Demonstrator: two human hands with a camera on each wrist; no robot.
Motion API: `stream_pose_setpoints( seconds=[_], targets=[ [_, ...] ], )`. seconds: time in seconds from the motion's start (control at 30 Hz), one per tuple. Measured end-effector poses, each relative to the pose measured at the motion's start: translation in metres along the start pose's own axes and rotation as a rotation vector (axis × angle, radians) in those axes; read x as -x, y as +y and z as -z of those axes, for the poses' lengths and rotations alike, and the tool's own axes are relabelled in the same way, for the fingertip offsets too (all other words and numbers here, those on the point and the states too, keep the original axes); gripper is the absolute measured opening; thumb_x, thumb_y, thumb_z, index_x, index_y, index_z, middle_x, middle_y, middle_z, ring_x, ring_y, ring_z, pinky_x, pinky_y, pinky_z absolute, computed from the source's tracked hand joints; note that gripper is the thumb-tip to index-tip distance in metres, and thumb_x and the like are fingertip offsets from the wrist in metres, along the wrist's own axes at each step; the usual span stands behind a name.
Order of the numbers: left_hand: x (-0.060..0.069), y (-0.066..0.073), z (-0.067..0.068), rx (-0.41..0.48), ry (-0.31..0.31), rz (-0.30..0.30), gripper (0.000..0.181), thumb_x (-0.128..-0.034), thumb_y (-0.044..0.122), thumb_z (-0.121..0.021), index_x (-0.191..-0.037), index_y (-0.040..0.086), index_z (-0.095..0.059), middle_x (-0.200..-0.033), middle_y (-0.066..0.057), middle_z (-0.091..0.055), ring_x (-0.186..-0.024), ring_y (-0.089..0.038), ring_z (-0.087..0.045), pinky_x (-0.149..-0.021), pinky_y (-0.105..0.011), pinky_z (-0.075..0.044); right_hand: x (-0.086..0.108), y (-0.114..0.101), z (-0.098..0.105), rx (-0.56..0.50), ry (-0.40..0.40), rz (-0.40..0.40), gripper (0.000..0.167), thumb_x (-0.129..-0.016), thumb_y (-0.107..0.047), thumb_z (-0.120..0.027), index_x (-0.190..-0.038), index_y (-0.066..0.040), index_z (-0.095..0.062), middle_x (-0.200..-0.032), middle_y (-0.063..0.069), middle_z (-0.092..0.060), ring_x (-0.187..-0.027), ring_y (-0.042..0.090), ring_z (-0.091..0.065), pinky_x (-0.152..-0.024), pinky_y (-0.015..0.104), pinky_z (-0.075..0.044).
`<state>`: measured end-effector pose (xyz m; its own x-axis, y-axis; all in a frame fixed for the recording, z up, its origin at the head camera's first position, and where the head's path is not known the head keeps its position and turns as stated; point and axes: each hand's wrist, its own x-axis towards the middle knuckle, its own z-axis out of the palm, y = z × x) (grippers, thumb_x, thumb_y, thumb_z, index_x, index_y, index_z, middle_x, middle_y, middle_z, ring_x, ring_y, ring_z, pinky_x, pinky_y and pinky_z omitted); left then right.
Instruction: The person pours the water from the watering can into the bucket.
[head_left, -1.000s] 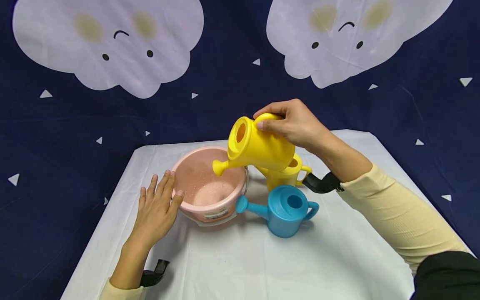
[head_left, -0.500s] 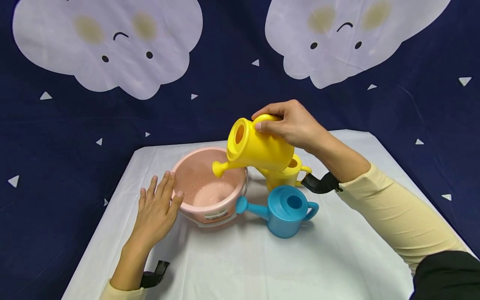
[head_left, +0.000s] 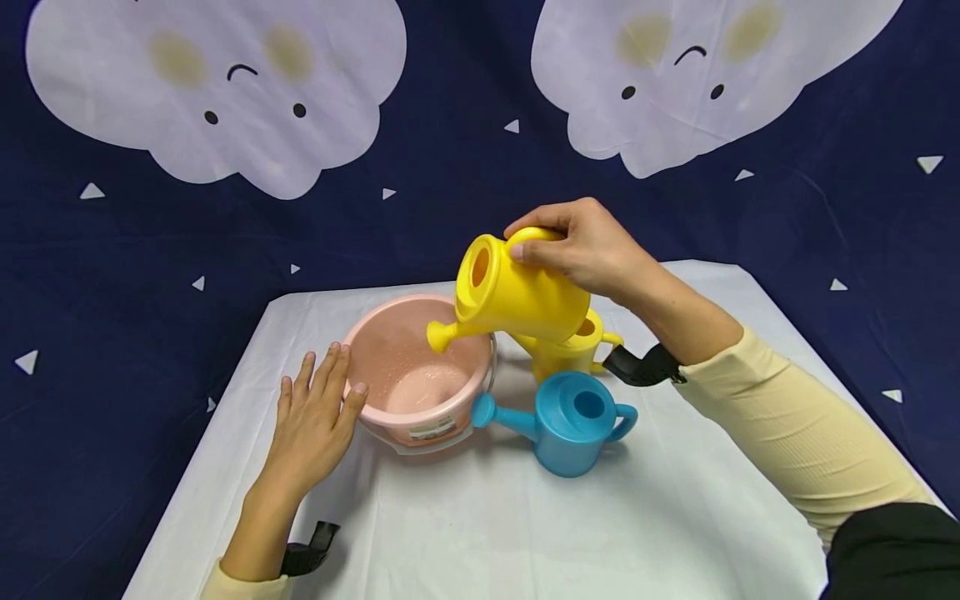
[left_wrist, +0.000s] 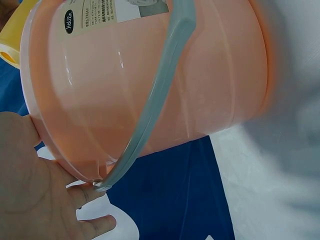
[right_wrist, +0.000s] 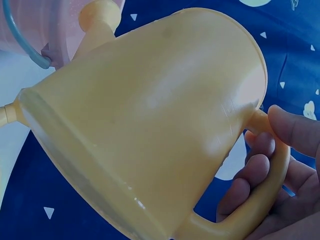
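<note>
My right hand (head_left: 592, 250) grips the handle of a yellow watering can (head_left: 525, 296), its fingers curled through the loop in the right wrist view. The can is lifted and tipped left, with its spout head over the right part of a pink bucket (head_left: 420, 414). Drops of water and a wet sheen show inside the bucket. My left hand (head_left: 311, 425) rests against the bucket's left rim with its fingers straight and spread. In the left wrist view the fingers lie by the rim, where the grey bucket handle (left_wrist: 150, 115) joins it.
A blue watering can (head_left: 573, 425) stands right of the bucket, its spout pointing at the bucket. Behind it, partly hidden by the lifted can, stands a second yellow watering can (head_left: 566, 358). All rest on a white-covered table (head_left: 480, 533) before a dark blue cloud-print cloth (head_left: 465, 125).
</note>
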<state>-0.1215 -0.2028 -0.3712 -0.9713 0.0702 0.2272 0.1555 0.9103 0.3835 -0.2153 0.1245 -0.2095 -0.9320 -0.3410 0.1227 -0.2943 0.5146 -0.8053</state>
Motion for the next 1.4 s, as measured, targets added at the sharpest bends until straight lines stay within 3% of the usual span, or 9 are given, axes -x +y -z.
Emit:
stream_pose_setpoints(
  seconds=[0.47,1.4],
  targets=[
    [-0.001,0.001,0.001,-0.001,-0.016,0.004,0.062,-0.1013,0.048,-0.026,-0.153,0.015,-0.015,-0.159,-0.011,-0.017,-0.148,-0.035,0.001,-0.114,-0.063,0.005,-0.001,-0.004,-0.001,0.035,-0.011,-0.008,0.025,-0.088,-0.026,-0.067,-0.112,-0.016,-0.069,-0.109,0.004,-0.066,-0.091,0.021,-0.059,-0.08,0.029,-0.051],
    [-0.001,-0.001,0.0,0.0,0.004,-0.006,0.06,-0.1017,0.046,-0.027,-0.152,0.015,-0.017,-0.159,-0.012,-0.019,-0.148,-0.036,-0.001,-0.114,-0.063,0.004,-0.006,-0.012,-0.005,0.117,-0.008,0.058,0.024,-0.087,-0.025,-0.068,-0.11,-0.018,-0.07,-0.107,0.001,-0.069,-0.09,0.017,-0.06,-0.079,0.029,-0.051]
  ],
)
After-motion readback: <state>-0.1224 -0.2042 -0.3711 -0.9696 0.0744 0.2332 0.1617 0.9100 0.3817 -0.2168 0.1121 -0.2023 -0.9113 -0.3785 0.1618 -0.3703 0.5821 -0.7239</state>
